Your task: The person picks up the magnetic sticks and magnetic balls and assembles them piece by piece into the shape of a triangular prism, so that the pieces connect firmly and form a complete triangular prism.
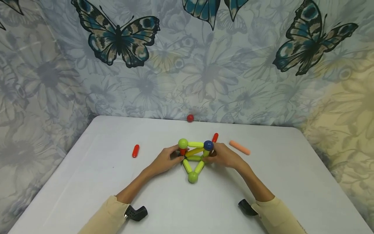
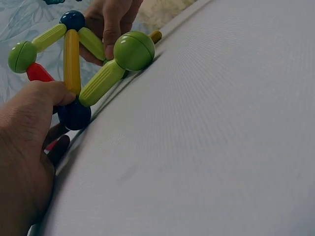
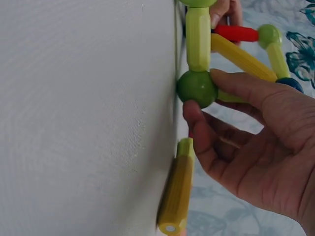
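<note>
A building-toy structure of coloured balls and magnetic-looking sticks stands on the table between both hands. Green sticks (image 1: 199,167) run to a front green ball (image 1: 193,177), and its raised side has a light green ball (image 1: 183,143) and a blue ball (image 1: 208,145). My left hand (image 1: 167,160) holds a lower dark blue ball (image 2: 75,116), its thumb where the red stick (image 2: 40,73) and yellow stick (image 2: 72,61) come down. With thumb and fingers, my right hand (image 1: 225,155) pinches a lower green ball (image 3: 197,89). The left fingertips are partly hidden.
A red stick (image 1: 135,151) lies at left. Behind the right hand are another red stick (image 1: 215,137) and an orange stick (image 1: 239,147). A yellow stick (image 3: 176,194) lies beside that hand. A red ball (image 1: 190,118) is at the table's back edge, by the butterfly-print cloth (image 1: 210,74).
</note>
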`<action>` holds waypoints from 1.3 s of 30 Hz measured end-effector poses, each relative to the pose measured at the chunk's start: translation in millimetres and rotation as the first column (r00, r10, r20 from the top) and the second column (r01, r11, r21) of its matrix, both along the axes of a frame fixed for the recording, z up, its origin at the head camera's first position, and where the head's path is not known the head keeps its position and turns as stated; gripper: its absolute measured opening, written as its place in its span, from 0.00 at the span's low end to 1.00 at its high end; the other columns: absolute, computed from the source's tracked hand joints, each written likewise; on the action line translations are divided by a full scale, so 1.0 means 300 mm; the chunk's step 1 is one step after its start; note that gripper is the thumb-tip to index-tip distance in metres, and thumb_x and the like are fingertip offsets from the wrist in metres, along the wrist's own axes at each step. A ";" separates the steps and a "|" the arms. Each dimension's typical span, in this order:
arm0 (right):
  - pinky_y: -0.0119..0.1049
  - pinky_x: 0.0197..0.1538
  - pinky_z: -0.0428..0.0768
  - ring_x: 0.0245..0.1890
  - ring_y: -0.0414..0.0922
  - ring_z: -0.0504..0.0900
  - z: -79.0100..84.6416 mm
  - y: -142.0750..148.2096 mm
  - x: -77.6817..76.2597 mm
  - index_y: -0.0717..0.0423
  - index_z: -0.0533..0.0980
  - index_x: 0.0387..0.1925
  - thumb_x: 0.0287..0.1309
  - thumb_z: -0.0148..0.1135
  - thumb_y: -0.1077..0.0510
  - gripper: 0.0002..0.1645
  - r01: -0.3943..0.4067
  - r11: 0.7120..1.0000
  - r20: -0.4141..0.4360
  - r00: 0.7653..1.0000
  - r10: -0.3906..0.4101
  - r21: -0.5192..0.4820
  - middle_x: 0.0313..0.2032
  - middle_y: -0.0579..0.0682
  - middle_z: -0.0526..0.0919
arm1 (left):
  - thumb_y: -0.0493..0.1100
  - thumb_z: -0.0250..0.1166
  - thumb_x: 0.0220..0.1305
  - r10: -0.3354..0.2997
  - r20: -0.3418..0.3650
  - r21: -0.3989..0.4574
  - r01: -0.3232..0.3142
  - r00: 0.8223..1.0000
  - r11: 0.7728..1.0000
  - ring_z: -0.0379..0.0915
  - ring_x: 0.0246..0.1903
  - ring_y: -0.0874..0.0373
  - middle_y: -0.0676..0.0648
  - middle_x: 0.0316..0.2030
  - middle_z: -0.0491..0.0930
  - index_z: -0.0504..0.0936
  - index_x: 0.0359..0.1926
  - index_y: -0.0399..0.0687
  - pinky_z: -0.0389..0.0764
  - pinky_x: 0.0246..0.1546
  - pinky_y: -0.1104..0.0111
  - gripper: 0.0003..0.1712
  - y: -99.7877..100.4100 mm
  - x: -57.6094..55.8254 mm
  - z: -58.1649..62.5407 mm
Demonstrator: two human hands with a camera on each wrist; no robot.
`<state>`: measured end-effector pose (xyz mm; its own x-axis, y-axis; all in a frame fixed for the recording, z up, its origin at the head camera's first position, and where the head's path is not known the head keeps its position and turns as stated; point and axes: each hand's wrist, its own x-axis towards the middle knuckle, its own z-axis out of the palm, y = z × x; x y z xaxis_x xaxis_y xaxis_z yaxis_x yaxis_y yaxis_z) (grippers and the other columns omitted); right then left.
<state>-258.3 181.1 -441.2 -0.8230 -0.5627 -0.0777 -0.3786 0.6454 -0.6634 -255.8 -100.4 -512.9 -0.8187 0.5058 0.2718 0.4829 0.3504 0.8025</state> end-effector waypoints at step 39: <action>0.33 0.43 0.84 0.38 0.46 0.86 0.096 0.113 -0.005 0.61 0.81 0.49 0.67 0.68 0.61 0.12 0.022 0.998 -0.098 0.995 -0.017 0.056 0.39 0.55 0.88 | 0.47 0.70 0.70 0.069 -0.024 -0.017 -0.070 0.997 0.997 0.79 0.46 0.61 0.48 0.52 0.89 0.85 0.60 0.47 0.80 0.51 0.70 0.21 0.004 0.023 -0.010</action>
<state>-259.8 215.2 -412.3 -0.8390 -0.5434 -0.0277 -0.4267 0.6888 -0.5860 -249.0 -99.2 -516.0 -0.8456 0.4528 0.2828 0.4756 0.3983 0.7843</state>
